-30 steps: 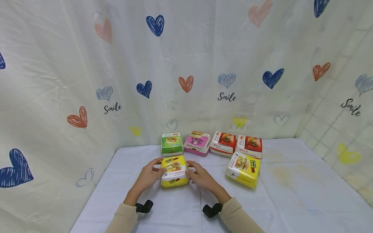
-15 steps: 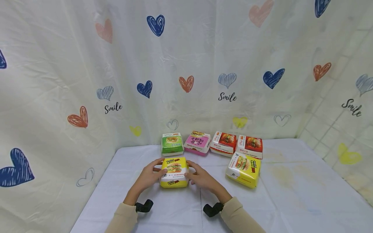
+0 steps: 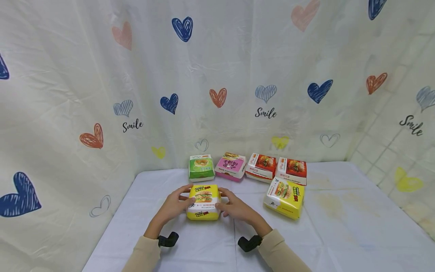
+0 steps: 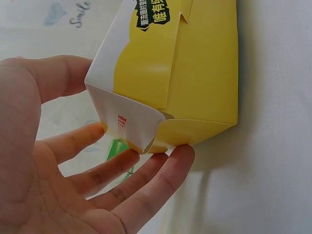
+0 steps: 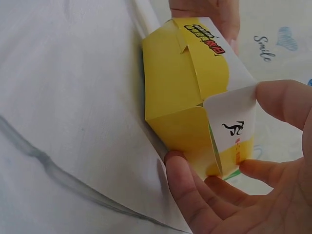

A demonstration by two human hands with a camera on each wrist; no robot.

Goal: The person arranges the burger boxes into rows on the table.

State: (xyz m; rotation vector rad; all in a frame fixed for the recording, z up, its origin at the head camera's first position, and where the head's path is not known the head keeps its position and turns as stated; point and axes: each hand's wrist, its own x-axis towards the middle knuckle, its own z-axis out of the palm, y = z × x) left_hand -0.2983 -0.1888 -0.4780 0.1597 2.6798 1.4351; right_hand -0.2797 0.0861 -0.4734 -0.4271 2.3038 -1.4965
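A yellow and white burger box [image 3: 204, 202] sits closed on the white cloth in front of the person, a burger printed on its lid. My left hand [image 3: 175, 203] grips its left side. In the left wrist view the thumb [image 4: 66, 73] is at the lid's edge and the fingertips press the side wall. From the other side my right hand [image 3: 236, 206] holds it likewise, with the thumb [image 5: 282, 100] at the lid corner and fingers against the wall in the right wrist view. The box's front flap is tucked in.
Behind it stand a green box [image 3: 201, 168], a pink box [image 3: 231, 166] and two red and white boxes [image 3: 260, 167]. A second yellow box [image 3: 284, 198] lies turned at an angle to the right. A heart-print curtain [image 3: 217, 68] hangs behind the table [image 3: 340, 226].
The yellow box has shifted slightly toward the person and straightened a little between both hands. The other boxes have stayed in place.
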